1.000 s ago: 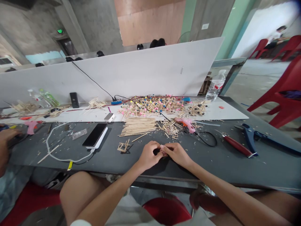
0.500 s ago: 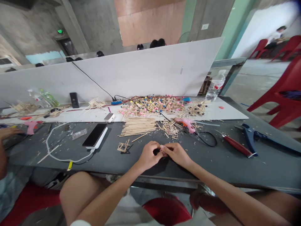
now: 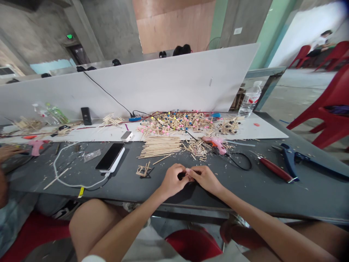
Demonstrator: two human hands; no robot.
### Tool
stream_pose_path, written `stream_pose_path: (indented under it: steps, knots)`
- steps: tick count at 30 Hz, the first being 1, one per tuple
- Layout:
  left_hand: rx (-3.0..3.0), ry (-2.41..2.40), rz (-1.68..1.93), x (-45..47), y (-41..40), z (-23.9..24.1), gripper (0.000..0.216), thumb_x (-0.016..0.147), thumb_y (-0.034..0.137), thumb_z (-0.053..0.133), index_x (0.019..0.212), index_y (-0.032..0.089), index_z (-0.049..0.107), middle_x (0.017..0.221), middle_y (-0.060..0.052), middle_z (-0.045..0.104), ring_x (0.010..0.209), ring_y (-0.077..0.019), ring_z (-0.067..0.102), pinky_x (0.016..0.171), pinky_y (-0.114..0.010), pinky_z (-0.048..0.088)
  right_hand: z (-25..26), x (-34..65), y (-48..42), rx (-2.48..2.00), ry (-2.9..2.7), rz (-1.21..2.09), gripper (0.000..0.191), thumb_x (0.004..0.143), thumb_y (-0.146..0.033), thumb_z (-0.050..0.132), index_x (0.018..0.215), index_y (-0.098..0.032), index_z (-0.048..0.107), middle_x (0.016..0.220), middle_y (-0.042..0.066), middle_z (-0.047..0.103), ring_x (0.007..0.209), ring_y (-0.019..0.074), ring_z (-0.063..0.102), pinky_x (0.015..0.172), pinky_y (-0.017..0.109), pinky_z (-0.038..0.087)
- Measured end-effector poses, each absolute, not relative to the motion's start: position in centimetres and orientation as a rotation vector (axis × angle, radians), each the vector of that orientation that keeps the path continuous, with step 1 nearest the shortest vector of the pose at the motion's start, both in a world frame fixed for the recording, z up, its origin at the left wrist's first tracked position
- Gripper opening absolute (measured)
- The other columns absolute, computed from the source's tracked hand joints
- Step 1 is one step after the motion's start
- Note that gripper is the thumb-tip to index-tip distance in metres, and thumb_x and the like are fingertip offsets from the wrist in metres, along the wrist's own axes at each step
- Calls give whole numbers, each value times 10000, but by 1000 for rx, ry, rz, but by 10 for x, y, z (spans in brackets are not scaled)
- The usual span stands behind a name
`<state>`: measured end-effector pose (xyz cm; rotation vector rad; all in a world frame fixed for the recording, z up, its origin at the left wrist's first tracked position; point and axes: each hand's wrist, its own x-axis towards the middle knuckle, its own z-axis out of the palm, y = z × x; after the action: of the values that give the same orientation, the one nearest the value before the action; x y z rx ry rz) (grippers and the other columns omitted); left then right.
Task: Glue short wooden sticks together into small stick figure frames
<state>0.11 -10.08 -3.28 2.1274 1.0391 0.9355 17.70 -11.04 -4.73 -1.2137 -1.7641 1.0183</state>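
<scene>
My left hand and my right hand meet near the table's front edge, fingertips pinched together. Whatever lies between the fingers is hidden or too small to make out. Left of my hands stands a small frame of glued wooden sticks. Beyond it lies a row of long thin wooden sticks, with one loose stick in front. A heap of short stick pieces lies behind my hands, beside a pink glue gun.
A phone on a white power bank lies left with its cable. To the right are a red-handled knife and blue cutters. Sticks with coloured tips cover the white board. A co-worker's hand is far left.
My hands hold almost the same pinched pose in the same place. At far left, the co-worker's hand has shifted slightly.
</scene>
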Motion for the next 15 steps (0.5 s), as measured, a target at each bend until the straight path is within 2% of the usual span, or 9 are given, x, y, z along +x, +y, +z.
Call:
stream_pose_path:
  steps: [15]
  knots:
    - [2132, 1031, 934, 0, -101, -34, 125, 858, 262, 632, 781, 184, 691, 831, -57, 696, 836, -199, 630, 785, -303, 474, -47, 177, -111, -1220, -1764, 1014, 575, 923, -611, 440, 607, -162, 612, 588, 17, 599, 584, 143, 523, 571, 242, 399]
